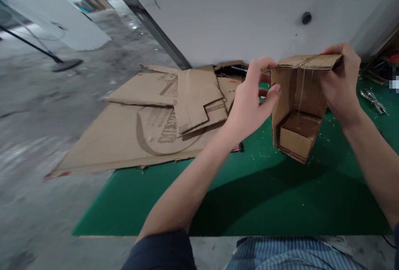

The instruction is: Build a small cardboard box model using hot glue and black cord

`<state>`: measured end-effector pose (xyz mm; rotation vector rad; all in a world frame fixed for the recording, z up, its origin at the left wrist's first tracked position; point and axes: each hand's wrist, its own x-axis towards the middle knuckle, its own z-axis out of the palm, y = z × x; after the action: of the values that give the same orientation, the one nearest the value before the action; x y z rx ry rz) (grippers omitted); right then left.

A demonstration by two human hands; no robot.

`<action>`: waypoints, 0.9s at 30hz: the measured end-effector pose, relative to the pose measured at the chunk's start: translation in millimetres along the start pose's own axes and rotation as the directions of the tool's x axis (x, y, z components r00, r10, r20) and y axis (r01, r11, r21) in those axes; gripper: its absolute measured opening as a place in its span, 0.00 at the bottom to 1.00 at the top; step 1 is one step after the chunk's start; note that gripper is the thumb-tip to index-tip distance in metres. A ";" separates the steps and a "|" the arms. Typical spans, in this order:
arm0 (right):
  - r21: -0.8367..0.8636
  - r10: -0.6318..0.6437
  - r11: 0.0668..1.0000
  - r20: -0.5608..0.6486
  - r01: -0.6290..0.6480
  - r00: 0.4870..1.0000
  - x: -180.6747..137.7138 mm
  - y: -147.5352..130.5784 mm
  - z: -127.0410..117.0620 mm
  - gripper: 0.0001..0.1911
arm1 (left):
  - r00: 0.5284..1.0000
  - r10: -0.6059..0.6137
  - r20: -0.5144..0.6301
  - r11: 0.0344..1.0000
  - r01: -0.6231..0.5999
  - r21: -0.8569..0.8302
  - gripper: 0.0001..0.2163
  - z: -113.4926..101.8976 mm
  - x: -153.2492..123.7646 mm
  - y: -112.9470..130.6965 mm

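Observation:
An open-fronted cardboard box [277, 107] is raised and tilted above the green tabletop. My left hand [249, 103] is at its left side, the index finger by the top corner and the thumb across the wall's front edge; its other fingers are partly hidden behind that wall. At the upper right, my right hand [343, 82] grips the box, with fingers over the top panel. A thin string [301, 95] runs from the top down to a small hole in the brown upper face of an inner cardboard block [295, 142].
Flat cardboard sheets [124, 137] and cut pieces [196, 95] lie on the left, overhanging the green table [140, 203]. Bundled clear cable [373, 101] sits at the right. A white wall [237, 16] stands behind. Small scraps dot the tabletop.

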<state>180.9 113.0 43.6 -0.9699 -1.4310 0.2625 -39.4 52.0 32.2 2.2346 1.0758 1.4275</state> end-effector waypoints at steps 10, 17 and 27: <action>-0.028 0.062 0.998 0.084 -0.060 0.995 5.2 -3.0 0.7 0.09 | 0.999 0.018 -0.051 0.999 -0.016 0.030 0.16 0.0 0.7 -9.5; -0.061 0.031 0.998 0.034 -0.029 0.999 4.1 -2.9 1.6 0.12 | 0.998 0.065 0.013 0.996 -0.066 0.053 0.20 -1.1 1.2 -3.3; -0.056 0.002 0.998 0.186 0.009 0.983 -3.5 -9.4 3.1 0.10 | 0.985 0.107 -0.136 0.968 -0.072 0.240 0.08 -13.6 1.0 12.0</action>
<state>173.8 106.1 47.1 -1.0097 -1.6183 0.3178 -45.7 42.5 46.3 2.3974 1.2656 1.5994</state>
